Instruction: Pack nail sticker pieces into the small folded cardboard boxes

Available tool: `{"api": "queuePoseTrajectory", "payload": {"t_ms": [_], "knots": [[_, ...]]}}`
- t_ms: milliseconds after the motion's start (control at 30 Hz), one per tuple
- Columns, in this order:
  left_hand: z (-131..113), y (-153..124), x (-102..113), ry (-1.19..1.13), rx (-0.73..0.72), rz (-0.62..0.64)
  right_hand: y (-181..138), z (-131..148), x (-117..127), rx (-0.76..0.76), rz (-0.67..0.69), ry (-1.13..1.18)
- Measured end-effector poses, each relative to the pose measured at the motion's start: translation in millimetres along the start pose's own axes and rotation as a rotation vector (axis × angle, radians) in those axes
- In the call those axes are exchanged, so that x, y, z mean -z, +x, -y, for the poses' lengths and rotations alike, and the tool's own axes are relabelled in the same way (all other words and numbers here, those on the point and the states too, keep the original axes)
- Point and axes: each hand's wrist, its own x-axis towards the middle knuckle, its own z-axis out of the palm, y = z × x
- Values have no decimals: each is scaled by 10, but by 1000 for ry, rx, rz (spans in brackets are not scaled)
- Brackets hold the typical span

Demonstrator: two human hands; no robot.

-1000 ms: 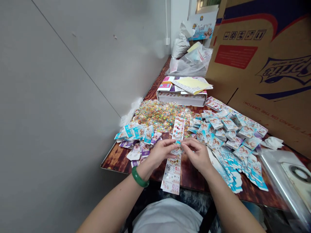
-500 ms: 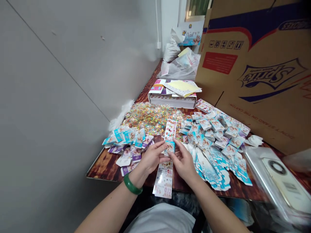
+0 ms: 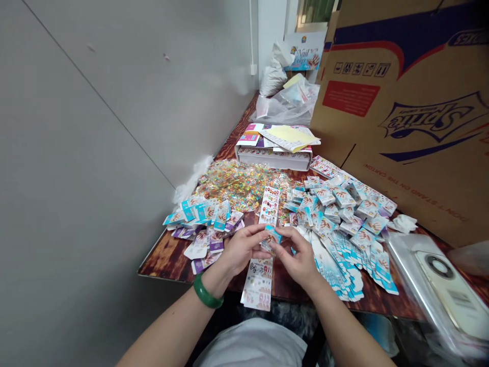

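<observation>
Between both hands is a small blue-and-white box [image 3: 272,237] with a hand picture on it. My left hand [image 3: 244,246], with a green bangle [image 3: 206,292] at the wrist, grips its left side. My right hand [image 3: 298,255] pinches it from the right. Beyond the hands lies a sticker sheet [image 3: 269,205] with rows of small printed designs. Under and in front of them, pale sticker sheets [image 3: 257,293] reach over the table's near edge. Fingers cover part of the box.
Left lie blue and purple boxes [image 3: 208,216]; behind them, colourful little packets [image 3: 244,186]. Right, boxes [image 3: 346,201] are heaped above fanned flat cartons [image 3: 336,265]. A phone [image 3: 451,290] rests on clear plastic. A large carton [image 3: 401,122] stands at right, a wall [image 3: 95,178] at left.
Both hands still hold the small box, and the fingers have shifted, with the right hand turned slightly over it. The whole view has moved slightly.
</observation>
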Motion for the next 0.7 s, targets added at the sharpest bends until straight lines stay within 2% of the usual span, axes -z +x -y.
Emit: {"api": "queuePoseTrajectory", "payload": {"t_ms": [233,300,367,500,567,700], "knots": [[-18,-38,18,65,-27,24,34,84,120,184,66,-67],[-3,-28,57,57,-21,12,9,53,115,148,113,-74],[6,-9,99,15,-26,-1,-21,6,89,39,149,-32],[19,24,138,-113,-52,8,-57,-44,19,-160,69,128],[33,31,131,-164,-44,26,-45,-16,11,-164,58,123],[60,41,115,-245,-20,53,31,82,63,-81,172,-14]]}}
